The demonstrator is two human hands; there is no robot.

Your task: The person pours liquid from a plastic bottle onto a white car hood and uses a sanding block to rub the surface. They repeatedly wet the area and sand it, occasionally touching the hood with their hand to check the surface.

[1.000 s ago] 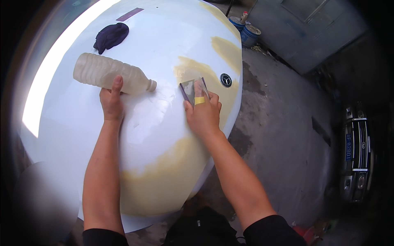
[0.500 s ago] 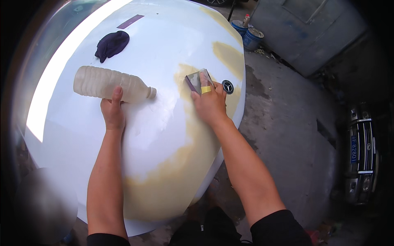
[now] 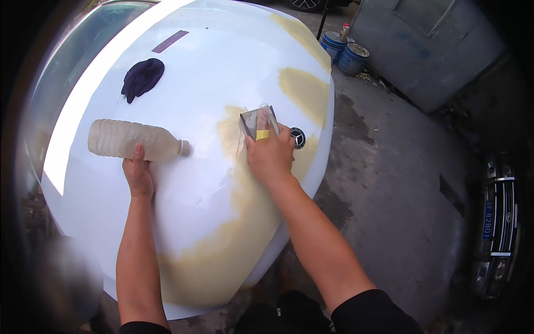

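My left hand (image 3: 138,172) grips a cloudy ridged plastic bottle (image 3: 126,137), lying sideways over the white car hood (image 3: 186,203) with its neck to the right. My right hand (image 3: 270,156), with yellow tape round one finger, holds a flat sanding block (image 3: 253,119) on a yellowish patch (image 3: 231,131). Wet streaks run beside the block. A round black-and-silver emblem (image 3: 298,137) sits just right of my knuckles. Farther up the hood lie a bunched dark cloth (image 3: 142,78) and a purple strip (image 3: 170,41).
Two blue buckets (image 3: 353,58) stand beyond the hood, by a grey metal panel (image 3: 420,55). A car bumper (image 3: 495,228) is at the far right and a wheel (image 3: 305,3) at the top. A windshield (image 3: 83,44) borders the hood's upper left.
My right hand has worked the block up along the patch, away from me relative to the emblem. My left hand still grips the bottle. The whole view has shifted, putting the hood lower in frame.
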